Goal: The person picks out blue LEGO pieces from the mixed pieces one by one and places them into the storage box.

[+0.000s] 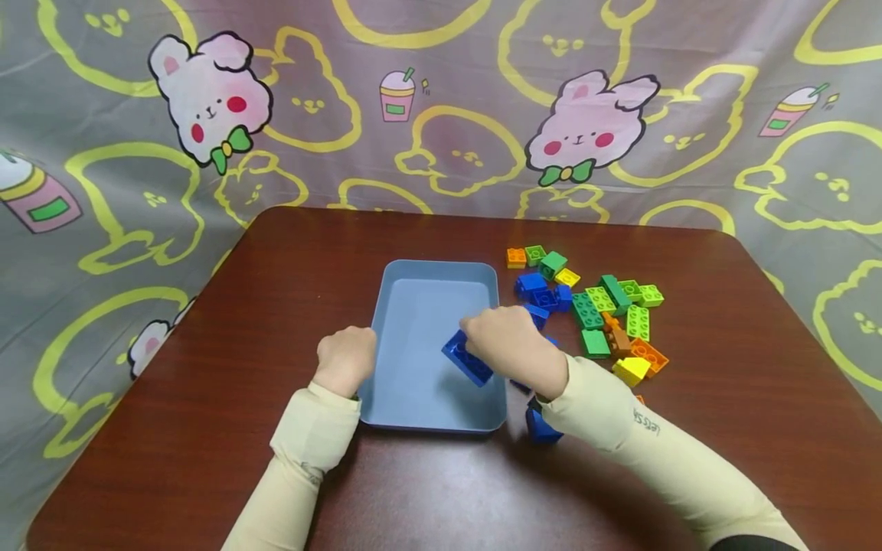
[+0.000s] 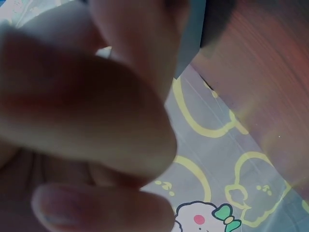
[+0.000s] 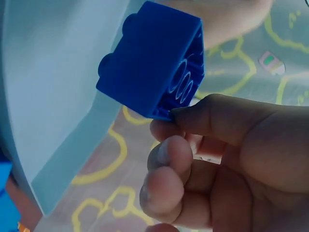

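Brick [image 3: 145, 63] blue; tray [image 1: 416, 329] grey-blue; tbl [image 1: 289, 283] brn; cloth [image 1: 468, 73] grey w/ yel outlines.

Our right hand [image 1: 513, 343] holds a blue rectangular plastic brick [image 1: 468, 360] over the blue-grey rectangular tray [image 1: 413, 321], which lies right of our left hand [image 1: 347, 360]. Beyond and right of the right hand, multicoloured plastic bricks [image 1: 588, 310] lie on the brown wooden bench [image 1: 207, 383].

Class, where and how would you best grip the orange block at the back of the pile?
Probably best from above, pinching the orange block by its front and back walls: it looks boxy and sits flat, and a light green block crowds its right side.
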Demonstrator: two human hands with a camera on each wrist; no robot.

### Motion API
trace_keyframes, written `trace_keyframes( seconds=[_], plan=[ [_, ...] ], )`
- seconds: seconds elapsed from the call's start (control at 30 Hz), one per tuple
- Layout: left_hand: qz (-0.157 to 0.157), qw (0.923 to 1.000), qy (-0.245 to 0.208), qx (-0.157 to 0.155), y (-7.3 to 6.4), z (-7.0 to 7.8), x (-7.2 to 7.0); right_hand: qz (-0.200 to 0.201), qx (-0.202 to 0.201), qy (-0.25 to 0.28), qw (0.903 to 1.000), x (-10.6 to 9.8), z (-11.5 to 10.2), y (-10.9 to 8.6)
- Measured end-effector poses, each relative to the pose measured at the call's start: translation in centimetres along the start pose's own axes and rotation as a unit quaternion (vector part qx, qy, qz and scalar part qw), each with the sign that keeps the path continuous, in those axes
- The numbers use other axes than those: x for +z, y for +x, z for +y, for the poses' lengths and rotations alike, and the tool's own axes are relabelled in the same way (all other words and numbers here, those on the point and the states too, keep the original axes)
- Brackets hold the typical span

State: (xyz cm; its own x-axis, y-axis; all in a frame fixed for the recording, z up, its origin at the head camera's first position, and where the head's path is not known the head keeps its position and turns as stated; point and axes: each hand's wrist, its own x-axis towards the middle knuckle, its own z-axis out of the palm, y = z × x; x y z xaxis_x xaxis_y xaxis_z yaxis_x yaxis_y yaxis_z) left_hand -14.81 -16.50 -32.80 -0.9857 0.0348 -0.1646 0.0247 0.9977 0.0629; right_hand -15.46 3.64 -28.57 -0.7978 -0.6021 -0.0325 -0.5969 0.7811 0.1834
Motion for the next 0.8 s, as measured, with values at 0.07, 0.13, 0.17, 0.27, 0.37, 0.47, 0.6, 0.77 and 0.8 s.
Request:
trace_keyframes(
  seconds=[0.07, 0.13, 0.17, 0.27, 0.37, 0.47, 0.6, 0.77, 0.8],
  plan=[
    [0.002, 1.0, 0.0, 0.001, 0.0, 0.1, 0.0, -0.004, -0.014, -0.018, 0.9997, 0.2, -0.6, 0.1],
    [0.005, 1.0, 0.001, 0.0, 0.1, 0.1, 0.0, -0.003, -0.026, -0.039, 0.9989, 0.5, -1.2, 0.1],
    [0.005, 1.0, 0.001, 0.0, 0.1, 0.1, 0.1, -0.001, -0.034, -0.047, 0.9983, 0.6, -1.5, 0.1],
    [0.002, 1.0, 0.003, -0.002, 0.1, 0.2, 0.0, 0.007, -0.06, -0.068, 0.9958, 1.0, -2.3, 0.1],
    [-0.002, 1.0, 0.004, -0.005, 0.1, 0.2, -0.1, 0.006, -0.083, -0.081, 0.9933, 1.4, -3.2, 0.2],
    [0.001, 1.0, 0.004, -0.006, 0.1, 0.2, 0.0, 0.007, -0.096, -0.086, 0.9916, 1.8, -3.9, 0.5],
    [0.003, 1.0, 0.002, -0.008, 0.2, 0.2, 0.1, 0.014, -0.103, -0.084, 0.991, 2.3, -4.8, 0.7],
    [0.008, 0.9999, 0.002, -0.008, 0.1, 0.2, 0.2, 0.04, -0.114, -0.092, 0.9883, 3.1, -5.6, 0.8],
    [0.01, 0.9999, 0.002, -0.008, 0.0, 0.2, 0.2, 0.043, -0.117, -0.095, 0.9877, 3.3, -5.7, 0.8]
  ],
)
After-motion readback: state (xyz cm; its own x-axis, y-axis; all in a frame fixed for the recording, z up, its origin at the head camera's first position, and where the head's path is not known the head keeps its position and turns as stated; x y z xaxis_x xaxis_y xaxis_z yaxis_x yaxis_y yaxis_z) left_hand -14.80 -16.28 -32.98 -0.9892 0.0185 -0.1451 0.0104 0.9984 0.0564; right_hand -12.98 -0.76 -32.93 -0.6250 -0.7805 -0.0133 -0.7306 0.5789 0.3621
